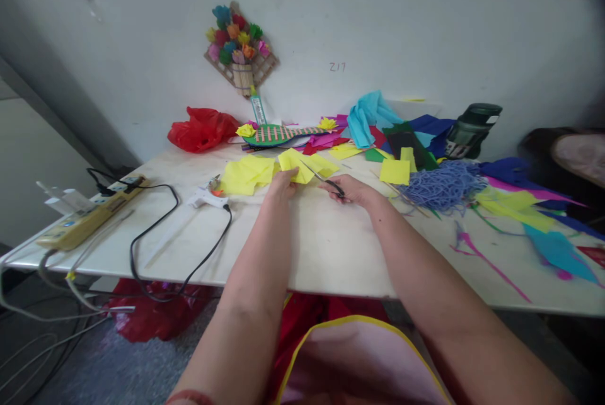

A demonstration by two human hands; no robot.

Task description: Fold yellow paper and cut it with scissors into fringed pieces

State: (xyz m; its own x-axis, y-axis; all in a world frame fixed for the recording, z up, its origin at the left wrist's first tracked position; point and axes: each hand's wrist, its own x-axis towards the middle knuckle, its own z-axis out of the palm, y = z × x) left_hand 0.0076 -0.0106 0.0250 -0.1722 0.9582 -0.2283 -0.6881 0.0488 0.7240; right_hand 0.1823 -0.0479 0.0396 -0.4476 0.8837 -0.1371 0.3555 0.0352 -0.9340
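My left hand [284, 182] is closed on a piece of yellow crepe paper [292, 163], pinching its lower edge. In my right hand [350, 189] is a pair of scissors [334, 186] with dark handles. Its blades point up and left, at the right part of the yellow paper; whether they are parted I cannot tell. More yellow paper [246, 173] lies crumpled on the table just left of my left hand. Behind both hands rests a green, violin-like craft piece [283, 134] with pink woven strips and yellow paper flowers.
A white glue gun [208, 198] with a black cord and a power strip [92, 215] are on the left. Red plastic [203, 130] sits at the back. To the right are blue paper shreds [442, 184], coloured paper scraps and a dark bottle [472, 131].
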